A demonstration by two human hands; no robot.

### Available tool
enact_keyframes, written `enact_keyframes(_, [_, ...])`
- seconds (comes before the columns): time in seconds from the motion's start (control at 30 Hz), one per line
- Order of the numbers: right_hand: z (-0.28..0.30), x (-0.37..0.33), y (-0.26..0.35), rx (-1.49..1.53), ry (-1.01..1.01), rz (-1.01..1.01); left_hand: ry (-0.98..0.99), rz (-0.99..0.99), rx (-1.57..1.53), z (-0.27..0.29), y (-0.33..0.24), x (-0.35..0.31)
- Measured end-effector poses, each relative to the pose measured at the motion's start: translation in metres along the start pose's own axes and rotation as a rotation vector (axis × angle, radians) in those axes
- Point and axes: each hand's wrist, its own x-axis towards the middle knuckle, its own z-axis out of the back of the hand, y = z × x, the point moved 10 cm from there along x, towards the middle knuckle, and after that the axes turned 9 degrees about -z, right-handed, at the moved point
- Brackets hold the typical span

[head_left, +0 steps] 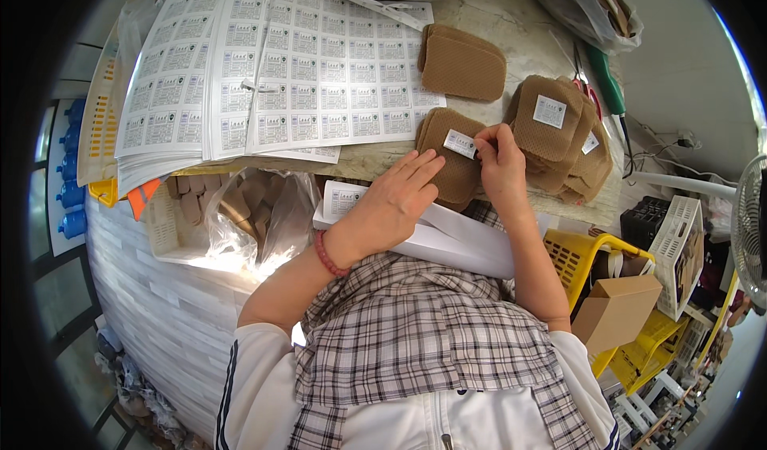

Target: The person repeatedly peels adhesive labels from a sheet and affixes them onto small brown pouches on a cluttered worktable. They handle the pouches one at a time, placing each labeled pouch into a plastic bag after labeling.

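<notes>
My right hand [503, 166] pinches the right edge of a white printed label [457, 144], which lies on a brown mesh-textured fabric pad [455, 180]. With its fingers stretched out, my left hand [395, 198] rests just left of that pad, over a curled white label sheet [447, 238] on my lap at the table edge. A second pile of brown pads [463, 65] lies farther back. To the right is a larger pile with a white label [549, 112] on its top pad.
A thick stack of printed label sheets [311, 74] covers the table's left part. Red-handled scissors [587, 90] and a green-handled tool [606, 82] lie at the right. Yellow crates [571, 262] and a cardboard box [619, 310] stand below right; a plastic bag [268, 210] hangs below left.
</notes>
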Motion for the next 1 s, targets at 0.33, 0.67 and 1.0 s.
enact_keyframes(0.33, [0.001, -0.002, 0.003, -0.03, 0.005, 0.015, 0.0, 0.019, -0.043, 0.005, -0.003, 0.008])
enact_keyframes(0.67, [0.002, -0.007, 0.012, -0.081, -0.05, 0.084, 0.072, 0.019, 0.063, -0.004, -0.001, 0.007])
enact_keyframes(1.0, [0.001, -0.024, 0.032, -0.318, -0.269, 0.221, 0.058, 0.042, 0.086, -0.009, -0.002, 0.004])
